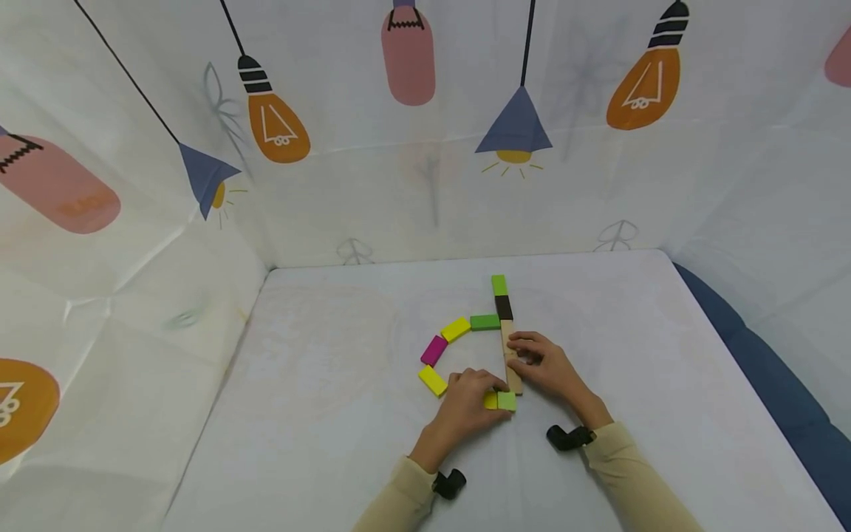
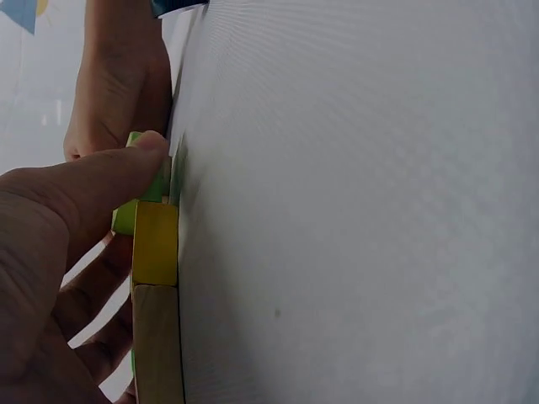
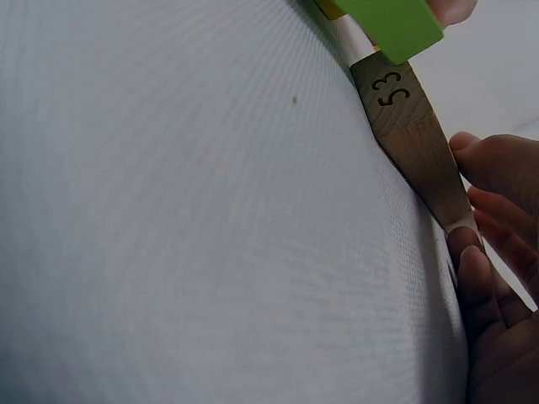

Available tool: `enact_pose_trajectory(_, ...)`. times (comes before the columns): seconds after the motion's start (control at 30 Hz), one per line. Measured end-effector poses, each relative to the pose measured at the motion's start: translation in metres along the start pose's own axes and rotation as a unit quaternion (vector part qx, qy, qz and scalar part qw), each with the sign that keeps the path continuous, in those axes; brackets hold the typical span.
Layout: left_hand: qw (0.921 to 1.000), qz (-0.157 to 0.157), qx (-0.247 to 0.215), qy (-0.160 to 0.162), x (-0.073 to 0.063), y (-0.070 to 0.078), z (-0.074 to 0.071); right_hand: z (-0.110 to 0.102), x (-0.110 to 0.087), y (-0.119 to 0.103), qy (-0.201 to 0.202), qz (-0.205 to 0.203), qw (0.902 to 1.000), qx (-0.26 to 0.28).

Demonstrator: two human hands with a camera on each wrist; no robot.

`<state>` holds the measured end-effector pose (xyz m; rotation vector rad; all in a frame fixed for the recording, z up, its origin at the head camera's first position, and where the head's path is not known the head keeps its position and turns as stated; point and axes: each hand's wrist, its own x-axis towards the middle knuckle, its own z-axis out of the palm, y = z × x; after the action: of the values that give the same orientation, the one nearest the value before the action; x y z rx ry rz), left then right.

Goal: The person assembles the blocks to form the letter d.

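In the head view my left hand (image 1: pixel 467 405) pinches a light green block (image 1: pixel 507 401) between thumb and finger, at the lower end of a curved row of blocks. A yellow block (image 2: pixel 157 242) touches it, with a wooden block (image 2: pixel 158 337) beyond. My right hand (image 1: pixel 548 369) bends its thumb and fingertips onto the straight line of plain wooden blocks (image 1: pixel 514 383). One wooden block's end face (image 3: pixel 394 97) bears the number 53. The light green block overlaps its corner in the right wrist view. My left palm hides part of the curve.
The curve goes on through a yellow block (image 1: pixel 433 380), a magenta block (image 1: pixel 434 350), another yellow block (image 1: pixel 456 329) and a green block (image 1: pixel 484 322). A black block (image 1: pixel 503 307) and a bright green one top the straight line. All lie on a white table (image 1: pixel 319 414).
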<state>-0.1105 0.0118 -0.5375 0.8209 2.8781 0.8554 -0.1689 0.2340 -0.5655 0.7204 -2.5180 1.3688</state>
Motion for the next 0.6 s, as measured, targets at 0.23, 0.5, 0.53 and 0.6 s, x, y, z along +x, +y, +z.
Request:
enact_pose_trajectory(0.23, 0.9997, -0.019, 0.007, -0.011, 0.0007, -0.0014, 0.0036, 0.0005, 0.0009, -0.0024, -0.005, 0.003, 1.0, 0.003)
enact_pose_trajectory(0.5, 0.9993, -0.03, -0.003, -0.024, 0.0001, 0.0004, 0.0015, -0.0011, 0.0, -0.004, -0.011, 0.012, 0.9998, -0.008)
enact_pose_trajectory(0.53, 0.9992, -0.03, -0.004, -0.025, -0.0004, 0.0006, 0.0005, -0.0011, 0.0002, -0.0043, -0.012, 0.012, 0.9998, -0.011)
enact_pose_trajectory(0.6, 0.9993, -0.027, -0.014, -0.022, -0.0022, 0.0005, -0.0023, -0.0011, 0.0004, -0.0047, -0.012, 0.013, 0.9997, -0.015)
